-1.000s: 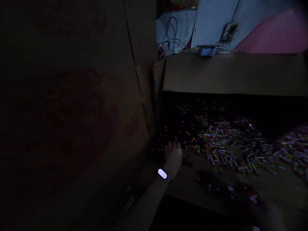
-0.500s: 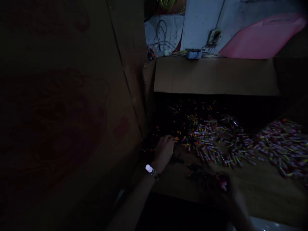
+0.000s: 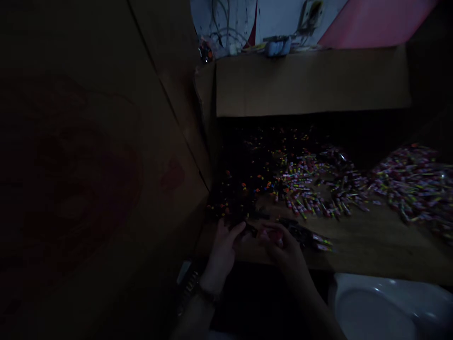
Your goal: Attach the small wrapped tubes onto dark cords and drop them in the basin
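Note:
The view is very dark. My left hand (image 3: pixel 224 243), with a watch on its wrist, is closed at the near edge of the table, thumb and fingers together on a small dark piece (image 3: pixel 250 229) whose kind I cannot make out. Close beside it on the right, my right hand (image 3: pixel 288 250) is wrapped round a pinkish-red thing (image 3: pixel 275 235), mostly hidden by the fingers. Just beyond the right hand lie several dark pieces (image 3: pixel 297 229) and a few small tubes (image 3: pixel 322 243) with yellow-green tips. Small orange and yellow bits (image 3: pixel 260 177) are scattered over a dark heap beyond my hands.
Heaps of small pink-and-white tubes (image 3: pixel 417 182) cover the right of the wooden table (image 3: pixel 371 241). A cardboard flap (image 3: pixel 311 82) stands at the back, a cardboard wall (image 3: pixel 166 156) at the left. A white plastic seat (image 3: pixel 375 307) is at the lower right.
My left hand has drawn back from the scattered bits towards me. My right hand has moved left and up beside it with the pinkish-red thing. The view has tilted down.

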